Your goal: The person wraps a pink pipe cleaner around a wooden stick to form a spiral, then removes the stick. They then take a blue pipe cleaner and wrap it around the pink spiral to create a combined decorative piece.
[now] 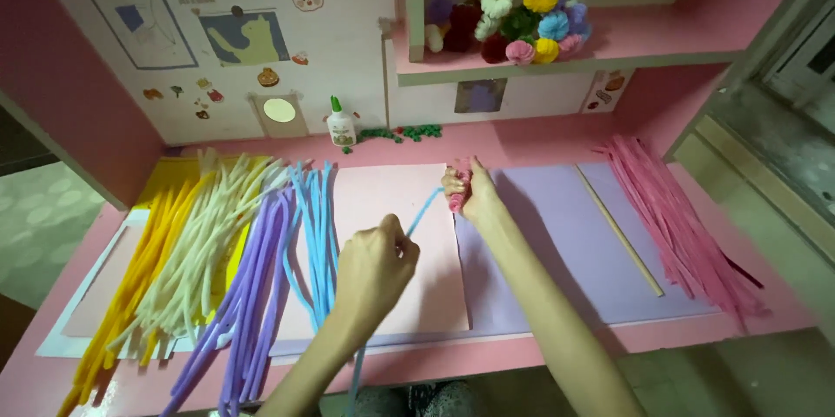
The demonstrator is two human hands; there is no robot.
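Left hand (372, 267): pinches a blue pipe cleaner (424, 211).
Right hand (470, 193): grips a pink coil (457, 191), mid-worktop (539, 140).
Progress: blue barely wound on; bundles remain.

Pink bench (539, 143) carries lilac paper sheet (565, 269) with thin wooden dowel (619, 231) lying diagonally on it. Pink pipe cleaners (687, 226) fan out at far right. White glue bottle (341, 125) stands upright at back wall. Pom-pom flowers (522, 21) cluster on shelf above.
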